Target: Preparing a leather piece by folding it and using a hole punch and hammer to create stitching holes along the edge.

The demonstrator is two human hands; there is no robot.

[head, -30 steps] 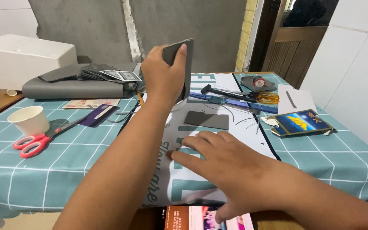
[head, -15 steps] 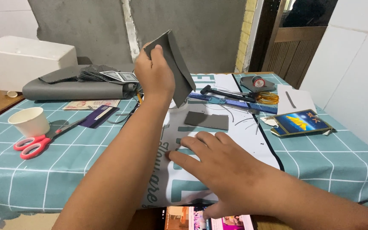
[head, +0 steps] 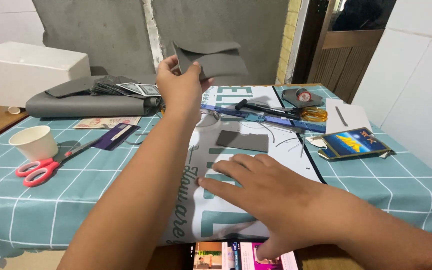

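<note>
My left hand (head: 178, 85) pinches a floppy grey sheet (head: 216, 61) up over the table's far side, so I should grip its edge firmly (it sags), while my right hand (head: 261, 187) lies open and flat, holding nothing, pressing the white banner (head: 236, 165) down.

My left hand (head: 178, 85) holds a folded grey sheet (head: 215, 62) up over the table w/ thumb & fingers pinching it, my right hand (head: 271, 192) lies flat on the white printed banner (head: 256, 150), grey rectangle (head: 242, 141) just beyond.
</note>
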